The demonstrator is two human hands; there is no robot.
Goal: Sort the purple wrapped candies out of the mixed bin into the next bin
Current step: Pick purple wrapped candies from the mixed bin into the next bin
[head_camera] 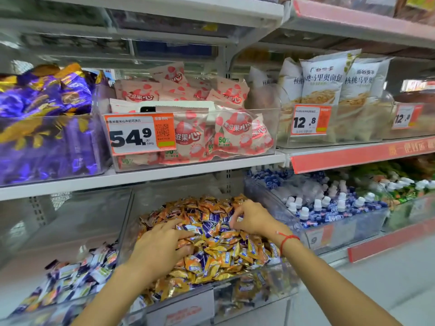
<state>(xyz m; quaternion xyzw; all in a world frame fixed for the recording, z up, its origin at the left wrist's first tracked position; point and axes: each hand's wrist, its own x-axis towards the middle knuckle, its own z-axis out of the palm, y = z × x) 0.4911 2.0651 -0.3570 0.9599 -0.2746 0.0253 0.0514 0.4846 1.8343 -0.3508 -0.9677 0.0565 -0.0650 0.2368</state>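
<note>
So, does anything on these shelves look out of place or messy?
Yes: the clear plastic bin under both hands holds purple wrapped candies scattered among orange wrapped candies. Left hand and right hand rest on that pile.

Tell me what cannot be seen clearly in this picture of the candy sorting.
- Head view: whether the right hand pinches a candy; its curled fingers cover the spot.
- Head view: candies under the left hand in the mixed bin; the palm hides them.
- Head view: the next bin on the left; the picture's edge cuts it off.
- Head view: the mixed bin's front label; blurred.
</note>
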